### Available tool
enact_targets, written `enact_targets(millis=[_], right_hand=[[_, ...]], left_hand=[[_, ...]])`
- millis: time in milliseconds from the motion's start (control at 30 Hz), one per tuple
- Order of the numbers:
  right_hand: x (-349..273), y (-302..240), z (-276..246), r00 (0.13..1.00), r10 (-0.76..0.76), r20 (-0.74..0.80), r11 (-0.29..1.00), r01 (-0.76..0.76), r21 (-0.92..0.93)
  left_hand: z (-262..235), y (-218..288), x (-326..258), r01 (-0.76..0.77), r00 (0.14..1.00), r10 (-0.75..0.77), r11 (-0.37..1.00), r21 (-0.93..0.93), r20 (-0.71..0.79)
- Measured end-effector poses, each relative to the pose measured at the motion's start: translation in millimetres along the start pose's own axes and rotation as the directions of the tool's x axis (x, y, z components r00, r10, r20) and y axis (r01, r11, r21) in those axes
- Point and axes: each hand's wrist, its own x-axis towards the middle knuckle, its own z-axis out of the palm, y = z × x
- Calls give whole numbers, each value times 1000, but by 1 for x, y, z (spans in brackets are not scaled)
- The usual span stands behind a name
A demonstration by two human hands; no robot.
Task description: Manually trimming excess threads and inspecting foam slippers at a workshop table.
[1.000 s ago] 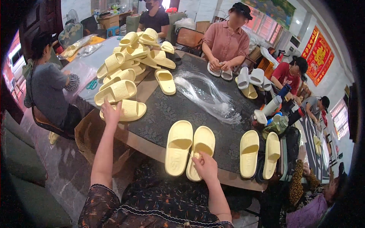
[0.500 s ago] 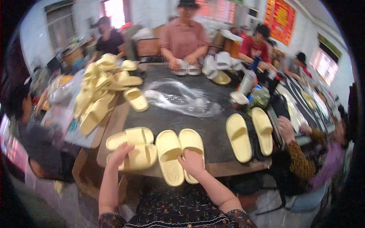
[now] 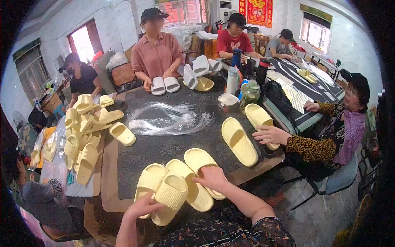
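Two pale yellow slide slippers lie side by side at the table's front edge, toes pointing away; my left hand (image 3: 142, 208) grips the nearer slipper (image 3: 170, 195), fingers reaching into the gap beside the other slipper (image 3: 150, 181). Just right of these is a second pair. My right hand (image 3: 212, 178) has its fingers tucked into the foot opening of that pair's right slipper (image 3: 199, 158), its thumb outside; the left slipper (image 3: 193, 189) rests against it. Fingertips of my right hand are hidden inside the slipper.
A co-worker's hand (image 3: 271, 136) touches one of two yellow slippers (image 3: 239, 142) at right. Clear plastic strands (image 3: 168, 119) lie mid-table. A slipper heap (image 3: 84, 127) stands at left; bottles (image 3: 232, 80) and a jar (image 3: 249, 96) are far right. Across the table a person handles white slippers (image 3: 164, 85).
The left pair has turned from lying sideways to toes-away, moving against the right pair. A co-worker's hand has come onto the far-right slipper. The whole view has shifted.
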Motion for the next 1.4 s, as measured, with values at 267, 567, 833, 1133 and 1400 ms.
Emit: enact_targets(millis=[267, 567, 833, 1133, 1400], right_hand=[[10, -2, 12, 999, 32, 29, 996, -34, 81], [-20, 20, -17, 1000, 19, -6, 999, -19, 48], [-37, 28, -45, 965, 9, -262, 998, -24, -55], [-44, 33, -60, 976, 113, -187, 989, -127, -70], [-21, 72, -115, 899, 378, -223, 902, -412, -132]], left_hand=[[-7, -36, 23, -88, 916, 329, 725, 683, -232], [25, -63, 50, -36, 755, 316, 895, 444, -575], [43, -56, 59, 38, 758, 141, 965, 258, -637], [59, -56, 64, 76, 642, 243, 924, 376, -727], [56, -55, 57, 18, 681, 280, 918, 397, -677]])
